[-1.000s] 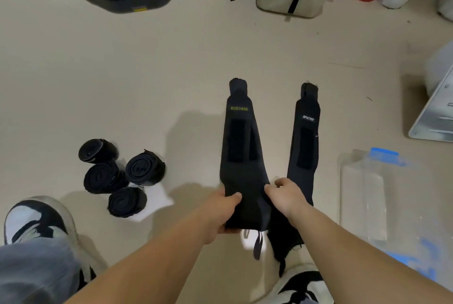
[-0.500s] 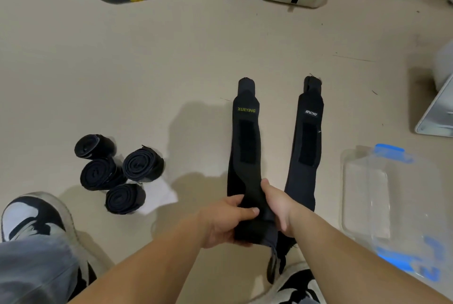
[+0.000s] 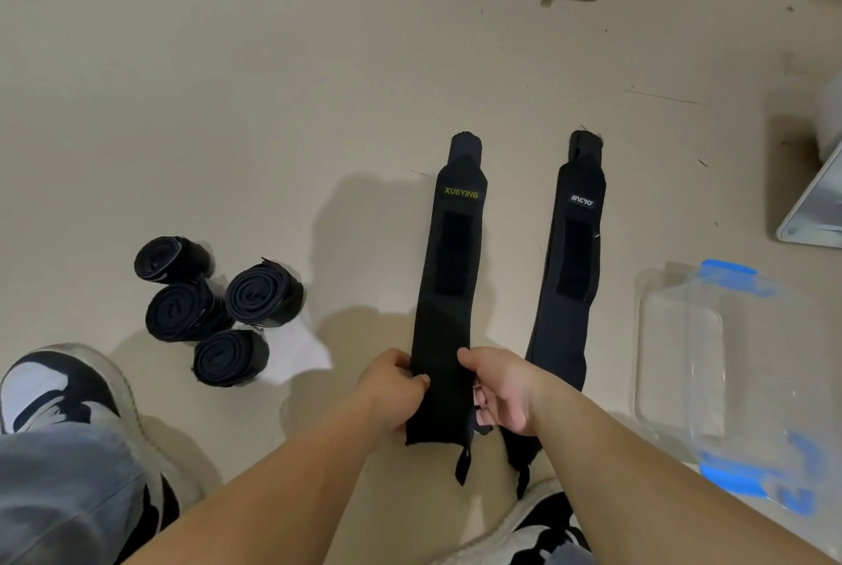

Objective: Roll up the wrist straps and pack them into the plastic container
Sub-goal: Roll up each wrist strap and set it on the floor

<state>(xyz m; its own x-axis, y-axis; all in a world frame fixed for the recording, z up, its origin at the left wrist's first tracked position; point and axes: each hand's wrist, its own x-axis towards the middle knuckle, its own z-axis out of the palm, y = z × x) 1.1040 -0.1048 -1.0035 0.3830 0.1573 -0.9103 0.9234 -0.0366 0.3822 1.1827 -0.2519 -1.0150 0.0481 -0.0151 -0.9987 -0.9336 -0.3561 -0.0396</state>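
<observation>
Cloth is what this job is about. The yellow-word strap [image 3: 451,273] lies flat and long on the floor [image 3: 273,109], pointing away from the person. It looks soft, light and bendy, so it should roll easily, but a loose roll may spring open. The fuzzy patch near its far end can probably hold the roll shut. The best place to take hold is the near end, and both hands are there. The left hand [image 3: 392,387] pinches the left edge. The right hand [image 3: 501,387] pinches the right edge, thumb on top. A second strap [image 3: 574,259] lies flat just beside it, on the right. Four rolled straps [image 3: 214,309] sit in a bunch off to the left. The plastic container [image 3: 674,359] sits on the right, near the second strap. It is see-through with blue clips. I see no straps in it, and I cannot tell if a lid is on.
</observation>
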